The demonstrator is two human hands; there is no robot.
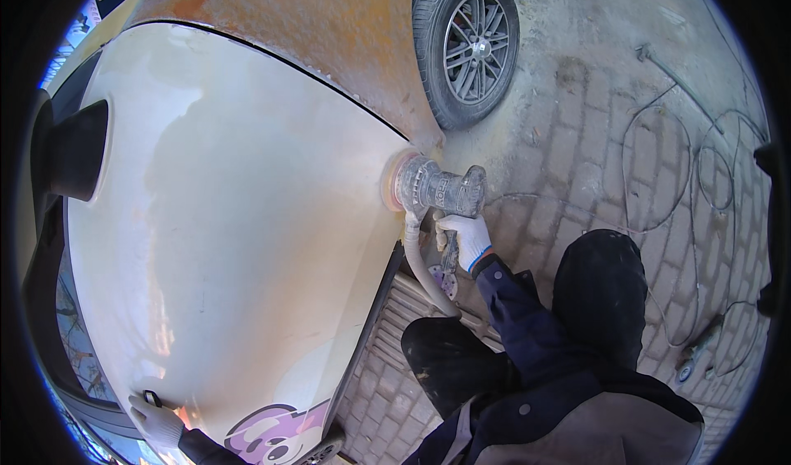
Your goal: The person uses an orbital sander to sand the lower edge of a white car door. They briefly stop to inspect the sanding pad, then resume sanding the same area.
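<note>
Against the lower front corner of a pale car door (247, 176), beside the seam with the brown-stained front panel (305, 28), the round pad of a dusty grey power sander (441, 189) is set. The sander is held at the side of the right hand (468, 238), its body extending just above the white-gloved fingers, which are curled around a grip under the tool; the exact part grasped is partly hidden. From the sander, a ribbed pale hose (422, 267) is bent downward toward the knees. Below the right hand, a perforated disc (445, 282) can be seen near the hose. Well apart from the sander, the left hand (161, 424), also gloved in white, is laid on the far part of the same door, beside a small black fitting (152, 398); whether that fitting is grasped cannot be told. Between the left hand and the door's lower edge, a purple cartoon decal (278, 434) is shown. Beyond the sander, a spoked wheel (470, 49) is seen, and on the paving (568, 147) to the right, thin cable (628, 168) is looped.
</note>
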